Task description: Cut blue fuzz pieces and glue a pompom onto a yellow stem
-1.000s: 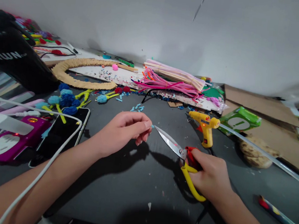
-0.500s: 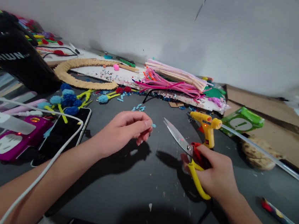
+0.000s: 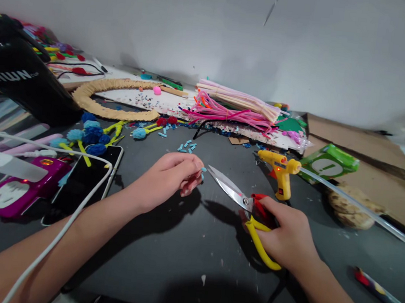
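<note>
My left hand (image 3: 171, 177) hovers over the dark table (image 3: 177, 255) with thumb and fingers pinched on a small light-blue piece (image 3: 203, 172) that sticks out at the fingertips. My right hand (image 3: 287, 235) grips the red and yellow handles of a pair of scissors (image 3: 243, 205). The steel blades point up and left, and their tips sit just beside the blue piece. A yellow glue gun (image 3: 280, 172) stands upright right behind the scissors, its light lit.
A phone (image 3: 87, 178) with a white cable (image 3: 52, 237) and a magenta device (image 3: 13, 192) lie at left. Blue pompoms (image 3: 90, 135), a tan ring (image 3: 114, 95), pink pipe cleaners (image 3: 228, 108), a green packet (image 3: 326, 165), cardboard (image 3: 366, 140) and blue cuttings (image 3: 187, 145) crowd the back.
The scissors drew back right from the blue piece half a second ago, then returned to it with the blades now near its tip. My left hand stayed in place.
</note>
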Tool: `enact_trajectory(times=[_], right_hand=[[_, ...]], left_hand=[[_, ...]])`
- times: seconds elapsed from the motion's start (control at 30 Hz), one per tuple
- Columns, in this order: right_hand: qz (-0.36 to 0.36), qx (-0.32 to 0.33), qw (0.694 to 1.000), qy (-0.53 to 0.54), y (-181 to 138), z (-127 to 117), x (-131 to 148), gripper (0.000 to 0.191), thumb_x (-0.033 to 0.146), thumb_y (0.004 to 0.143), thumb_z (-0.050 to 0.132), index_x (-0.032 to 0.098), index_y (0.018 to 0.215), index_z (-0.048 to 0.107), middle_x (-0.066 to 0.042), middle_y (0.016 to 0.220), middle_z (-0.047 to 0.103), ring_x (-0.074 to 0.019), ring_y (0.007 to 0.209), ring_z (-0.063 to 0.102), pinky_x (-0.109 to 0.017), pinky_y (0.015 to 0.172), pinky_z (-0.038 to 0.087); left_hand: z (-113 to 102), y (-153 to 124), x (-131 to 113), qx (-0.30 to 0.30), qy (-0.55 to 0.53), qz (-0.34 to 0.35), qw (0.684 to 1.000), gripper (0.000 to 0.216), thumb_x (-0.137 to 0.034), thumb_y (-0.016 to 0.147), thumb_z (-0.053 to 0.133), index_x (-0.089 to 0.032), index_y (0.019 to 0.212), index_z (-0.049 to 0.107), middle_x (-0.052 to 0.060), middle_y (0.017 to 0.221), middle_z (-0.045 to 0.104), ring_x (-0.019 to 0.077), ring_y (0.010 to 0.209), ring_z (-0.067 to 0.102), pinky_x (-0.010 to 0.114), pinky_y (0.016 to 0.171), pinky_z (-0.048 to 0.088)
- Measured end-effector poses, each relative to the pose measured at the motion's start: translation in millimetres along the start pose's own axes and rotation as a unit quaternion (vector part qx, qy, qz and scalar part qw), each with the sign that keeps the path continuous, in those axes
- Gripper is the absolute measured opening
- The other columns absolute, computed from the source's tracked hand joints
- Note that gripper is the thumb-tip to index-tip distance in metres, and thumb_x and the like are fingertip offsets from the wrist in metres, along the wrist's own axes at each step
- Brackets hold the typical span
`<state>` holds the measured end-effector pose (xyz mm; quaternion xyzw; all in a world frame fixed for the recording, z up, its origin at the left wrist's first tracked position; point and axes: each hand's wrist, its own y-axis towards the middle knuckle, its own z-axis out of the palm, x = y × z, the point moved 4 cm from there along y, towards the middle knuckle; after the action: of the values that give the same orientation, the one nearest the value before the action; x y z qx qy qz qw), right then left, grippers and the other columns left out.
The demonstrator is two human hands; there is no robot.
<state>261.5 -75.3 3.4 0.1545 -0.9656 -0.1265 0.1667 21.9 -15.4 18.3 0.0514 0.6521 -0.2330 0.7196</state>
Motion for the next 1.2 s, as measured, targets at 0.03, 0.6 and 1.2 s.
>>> enact_trajectory(times=[0.03, 0.6, 1.2], right_hand=[[-0.003, -0.006, 1.0, -0.004, -0.1, -0.7, 0.2, 0.021, 0.039, 0.072, 0.068, 0.02, 0.079, 0.069, 0.001, 0.059, 0.062, -0.0125, 0.05, 0.052, -0.023, 0.05, 0.038], [-0.016, -0.02, 1.0, -0.009, -1.0, -2.2, 0.1, 0.02, 0.035, 0.074, 0.065, 0.02, 0.084, 0.072, -0.001, 0.065, 0.069, -0.0162, 0.056, 0.063, -0.025, 0.054, 0.044], [0.002, -0.004, 1.0, -0.009, -1.2, 0.0, -2.2, 0.021, 0.034, 0.073, 0.065, 0.02, 0.086, 0.073, 0.0, 0.066, 0.068, -0.0167, 0.056, 0.062, -0.026, 0.055, 0.044]], left_hand=[[-0.3, 0.3, 0.1, -0.003, 0.009, 0.005, 1.0, 0.022, -0.023, 0.084, 0.051, -0.017, 0.063, 0.048, -0.002, 0.057, 0.045, 0.0091, 0.052, 0.041, 0.022, 0.051, 0.034], [-1.5, -4.4, -5.8, -0.035, 0.172, 0.075, 0.982, 0.029, -0.034, 0.094, 0.049, -0.017, 0.071, 0.053, -0.003, 0.063, 0.053, 0.0093, 0.058, 0.047, 0.023, 0.057, 0.038], [-1.4, -4.1, -5.9, -0.032, 0.163, 0.08, 0.983, 0.028, -0.034, 0.095, 0.05, -0.016, 0.074, 0.054, -0.003, 0.065, 0.055, 0.0086, 0.059, 0.048, 0.022, 0.058, 0.039]])
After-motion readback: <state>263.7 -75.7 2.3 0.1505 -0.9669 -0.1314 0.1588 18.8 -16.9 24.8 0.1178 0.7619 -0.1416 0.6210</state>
